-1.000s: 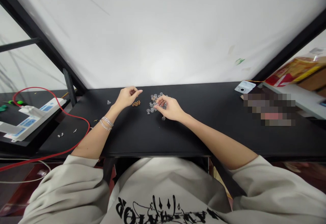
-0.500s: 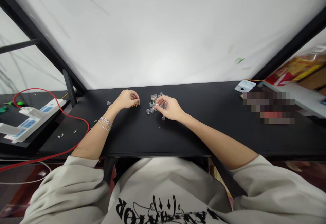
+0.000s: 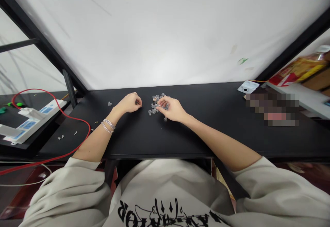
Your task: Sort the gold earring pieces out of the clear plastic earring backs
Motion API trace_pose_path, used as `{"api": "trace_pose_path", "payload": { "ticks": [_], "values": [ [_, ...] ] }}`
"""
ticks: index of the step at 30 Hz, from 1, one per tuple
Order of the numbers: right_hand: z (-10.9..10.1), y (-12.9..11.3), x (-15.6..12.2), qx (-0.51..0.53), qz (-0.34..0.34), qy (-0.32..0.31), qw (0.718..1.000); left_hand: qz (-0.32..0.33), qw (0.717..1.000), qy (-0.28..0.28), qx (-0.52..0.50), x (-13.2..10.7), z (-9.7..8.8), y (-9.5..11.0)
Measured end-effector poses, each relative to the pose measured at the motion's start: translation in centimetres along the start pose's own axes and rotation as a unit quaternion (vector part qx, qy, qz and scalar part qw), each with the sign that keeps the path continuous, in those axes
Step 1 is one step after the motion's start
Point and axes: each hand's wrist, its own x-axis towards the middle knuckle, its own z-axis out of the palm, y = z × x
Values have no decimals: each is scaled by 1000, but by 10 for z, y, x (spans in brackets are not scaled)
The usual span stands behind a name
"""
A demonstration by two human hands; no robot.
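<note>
Black desk (image 3: 160, 137): cluster of small clear glass globes (image 3: 154, 111); lone globe (image 3: 110, 103) further left; scattered small metal bits (image 3: 60, 138); red cable (image 3: 90, 128); white square lens-fitted gadget (image 3: 248, 87) at right.

The left hand (image 3: 130, 103) has closed into a loose fist, where a second ago it lay open and then came down over the cluster of small round brown beads. That cluster no longer shows on the black bench (image 3: 160, 137) beside the hand; whatever the fist may now hold is hidden inside it.
</note>
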Motion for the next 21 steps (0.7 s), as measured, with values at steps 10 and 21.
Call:
{"api": "trace_pose_path", "payload": {
  "ticks": [10, 21],
  "values": [
    [0, -1, 0, 0, 3, -1, 1000, 6, 1000, -7, -4, -1, -1, -1],
    [-13, 13, 10, -78, 49, 58, 994, -24, 996, 83, -25, -1, -8, -1]
  ]
}}
